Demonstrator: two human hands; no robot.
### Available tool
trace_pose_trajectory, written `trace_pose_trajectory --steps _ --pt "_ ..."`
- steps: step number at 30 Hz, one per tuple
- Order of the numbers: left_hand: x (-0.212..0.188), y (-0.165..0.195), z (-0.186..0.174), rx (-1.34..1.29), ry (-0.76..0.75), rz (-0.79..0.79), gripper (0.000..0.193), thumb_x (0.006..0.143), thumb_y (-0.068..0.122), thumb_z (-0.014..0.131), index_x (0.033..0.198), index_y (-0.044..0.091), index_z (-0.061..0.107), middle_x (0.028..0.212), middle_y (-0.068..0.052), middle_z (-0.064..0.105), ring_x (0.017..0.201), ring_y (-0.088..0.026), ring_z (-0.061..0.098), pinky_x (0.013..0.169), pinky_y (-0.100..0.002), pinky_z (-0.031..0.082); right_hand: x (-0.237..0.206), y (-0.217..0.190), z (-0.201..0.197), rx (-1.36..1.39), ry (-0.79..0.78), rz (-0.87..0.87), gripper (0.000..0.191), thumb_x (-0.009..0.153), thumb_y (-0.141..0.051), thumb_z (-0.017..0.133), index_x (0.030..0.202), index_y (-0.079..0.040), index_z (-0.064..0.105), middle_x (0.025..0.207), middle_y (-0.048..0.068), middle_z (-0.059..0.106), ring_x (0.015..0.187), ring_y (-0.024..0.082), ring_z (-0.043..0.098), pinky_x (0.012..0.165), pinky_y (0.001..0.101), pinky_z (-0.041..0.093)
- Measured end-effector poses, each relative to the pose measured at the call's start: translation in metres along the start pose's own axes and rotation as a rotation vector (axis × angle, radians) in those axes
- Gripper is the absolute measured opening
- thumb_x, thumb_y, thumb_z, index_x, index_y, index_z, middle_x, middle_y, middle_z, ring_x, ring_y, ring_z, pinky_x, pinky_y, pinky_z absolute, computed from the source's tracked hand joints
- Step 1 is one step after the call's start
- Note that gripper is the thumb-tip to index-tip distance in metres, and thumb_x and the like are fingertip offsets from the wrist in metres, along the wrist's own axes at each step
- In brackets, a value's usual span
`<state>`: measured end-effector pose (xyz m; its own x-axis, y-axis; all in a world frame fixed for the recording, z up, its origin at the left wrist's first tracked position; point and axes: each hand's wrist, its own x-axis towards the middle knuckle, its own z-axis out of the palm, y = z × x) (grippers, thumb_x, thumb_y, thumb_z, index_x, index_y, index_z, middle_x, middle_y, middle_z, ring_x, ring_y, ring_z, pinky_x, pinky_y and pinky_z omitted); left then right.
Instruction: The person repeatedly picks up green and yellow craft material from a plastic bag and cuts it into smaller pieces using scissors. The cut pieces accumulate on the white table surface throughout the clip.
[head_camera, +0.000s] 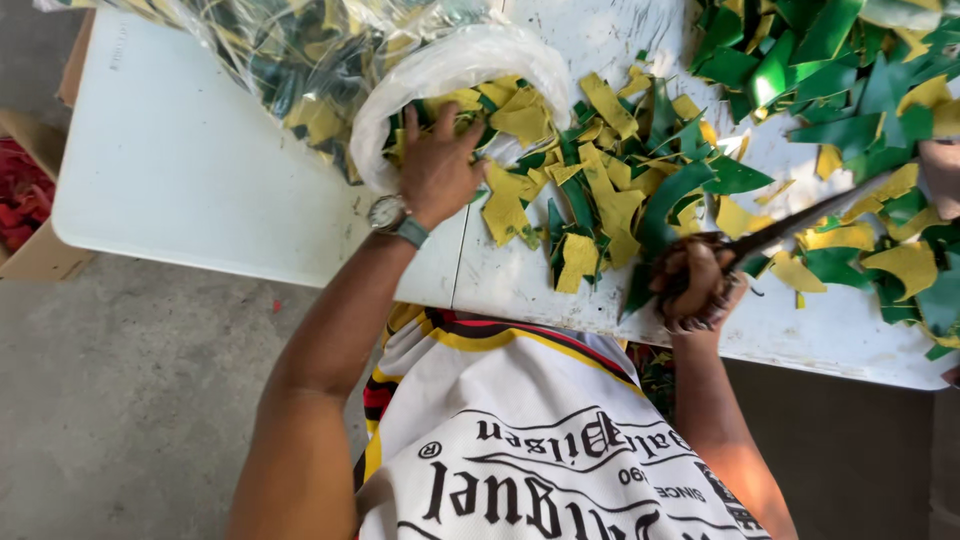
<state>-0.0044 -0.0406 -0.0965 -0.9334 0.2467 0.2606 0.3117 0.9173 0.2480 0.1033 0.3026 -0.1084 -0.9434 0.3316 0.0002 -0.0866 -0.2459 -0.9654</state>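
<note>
The right hand (700, 285) is closed around the handles of a pair of scissors (790, 228) at the near edge of the white table (200, 170). The scissors' long axis runs up and to the right from the hand, with the blades pointing away across the scattered green and yellow scraps (610, 180); the blades look nearly together. To the left of the scissors, the left hand (438, 165), wearing a wristwatch (388, 213), reaches with fingers spread into the mouth of a clear plastic bag (440, 70) and rests on the scraps there. The bag lies farther from the table's near edge than the scissors.
</note>
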Motion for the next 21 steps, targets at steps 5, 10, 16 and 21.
trace_pose_trajectory --steps 5,10,16,21 --pt "-0.015 -0.03 -0.026 -0.026 -0.076 0.004 0.051 0.082 0.031 0.083 0.127 0.008 0.071 0.144 -0.018 0.05 0.136 -0.035 0.046 0.115 -0.057 0.03 0.016 0.011 0.04 -0.031 -0.08 0.043 0.019 0.102 -0.017 0.06 0.095 0.001 0.061 0.074 0.009 0.059 0.051 0.019 0.055 0.047 0.03 0.043" --pt "-0.02 -0.021 -0.045 -0.15 -0.091 -0.022 0.049 0.078 0.023 0.085 0.122 0.007 0.072 0.144 -0.018 0.05 0.131 -0.039 0.046 0.11 -0.05 0.038 0.033 0.016 0.021 0.157 -0.253 0.166 0.02 0.102 -0.015 0.059 0.088 -0.001 0.058 0.071 0.011 0.057 0.046 0.02 0.051 0.042 0.032 0.042" --pt "-0.045 0.004 -0.058 -0.337 0.014 -0.004 0.034 0.094 0.012 0.074 0.127 0.004 0.071 0.135 -0.014 0.06 0.121 -0.035 0.061 0.102 -0.043 0.051 0.019 -0.003 -0.085 0.094 -0.15 0.196 0.015 0.1 -0.018 0.058 0.097 -0.004 0.062 0.078 0.008 0.058 0.052 0.021 0.053 0.043 0.0324 0.045" --pt "-0.053 0.042 -0.042 -0.25 -0.073 0.142 0.025 0.097 0.009 0.062 0.121 0.006 0.069 0.112 -0.015 0.071 0.099 -0.034 0.069 0.084 -0.044 0.057 0.018 0.008 -0.125 0.276 -0.126 0.194 0.018 0.104 -0.018 0.058 0.096 -0.002 0.061 0.083 0.008 0.06 0.065 0.02 0.057 0.049 0.0312 0.048"
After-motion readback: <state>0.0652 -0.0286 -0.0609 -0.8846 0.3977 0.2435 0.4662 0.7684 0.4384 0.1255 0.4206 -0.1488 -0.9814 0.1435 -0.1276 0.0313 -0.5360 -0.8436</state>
